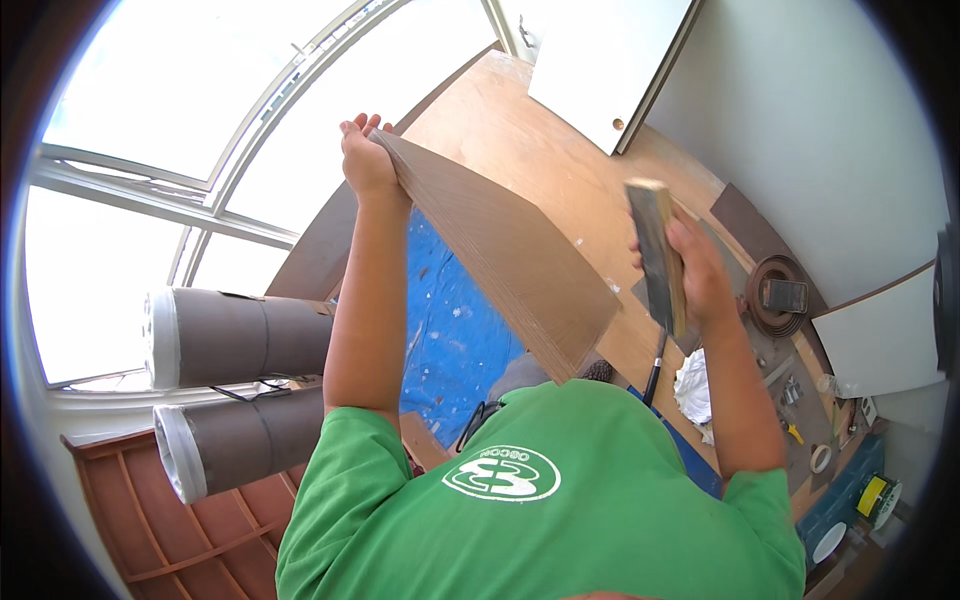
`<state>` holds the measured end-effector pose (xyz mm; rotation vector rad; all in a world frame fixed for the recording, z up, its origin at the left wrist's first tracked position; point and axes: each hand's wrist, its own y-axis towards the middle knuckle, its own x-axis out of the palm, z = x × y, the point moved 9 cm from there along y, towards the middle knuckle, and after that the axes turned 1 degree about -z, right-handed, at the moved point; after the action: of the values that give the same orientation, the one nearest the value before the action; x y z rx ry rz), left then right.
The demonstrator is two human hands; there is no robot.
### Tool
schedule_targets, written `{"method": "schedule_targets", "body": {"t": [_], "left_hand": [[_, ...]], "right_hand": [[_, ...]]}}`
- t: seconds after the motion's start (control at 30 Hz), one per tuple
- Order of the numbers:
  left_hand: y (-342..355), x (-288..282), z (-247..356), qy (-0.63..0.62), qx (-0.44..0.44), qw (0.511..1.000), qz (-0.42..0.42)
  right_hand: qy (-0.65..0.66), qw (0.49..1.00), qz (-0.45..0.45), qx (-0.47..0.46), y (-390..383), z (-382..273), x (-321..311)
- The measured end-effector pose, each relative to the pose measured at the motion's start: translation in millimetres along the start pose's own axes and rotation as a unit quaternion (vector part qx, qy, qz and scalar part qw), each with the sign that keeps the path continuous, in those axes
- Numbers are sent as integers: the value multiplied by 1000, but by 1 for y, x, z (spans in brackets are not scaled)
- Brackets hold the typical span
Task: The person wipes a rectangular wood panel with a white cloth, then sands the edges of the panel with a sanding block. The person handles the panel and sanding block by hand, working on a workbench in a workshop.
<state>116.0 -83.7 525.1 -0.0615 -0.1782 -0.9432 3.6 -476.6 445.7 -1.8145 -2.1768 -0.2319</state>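
Observation:
My left hand grips the upper left end of a thin brown wood-grained board, held tilted with its lower end near my body in the green T-shirt. My right hand is closed around a rectangular block, dark on its face with pale wooden edges, held just right of the board. Beneath that block a black rod-like handle runs downward, beside a crumpled white cloth or bag.
Behind lies a plywood surface with a white panel; blue sheeting is below. At left are windows and two wrapped rolls, above a reddish ribbed panel. Coiled edging, tape and small tools lie at right.

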Motion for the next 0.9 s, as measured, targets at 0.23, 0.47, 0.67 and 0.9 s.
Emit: {"method": "schedule_targets", "body": {"t": [0.23, 0.47, 0.67, 0.9], "left_hand": [[-1, -3, 3, 16, 4, 1000, 11], [-1, -8, -1, -39, -10, 999, -13], [2, -14, -4, -65, 2, 998, 7], [3, -12, -6, -78, 11, 997, 3]], "right_hand": [[-277, 934, -180, -136, 166, -55, 187], [-336, 900, -250, -124, 224, -36, 274], [-307, 911, -261, -90, 192, -35, 246], [-354, 893, -250, -122, 188, -29, 271]]}}
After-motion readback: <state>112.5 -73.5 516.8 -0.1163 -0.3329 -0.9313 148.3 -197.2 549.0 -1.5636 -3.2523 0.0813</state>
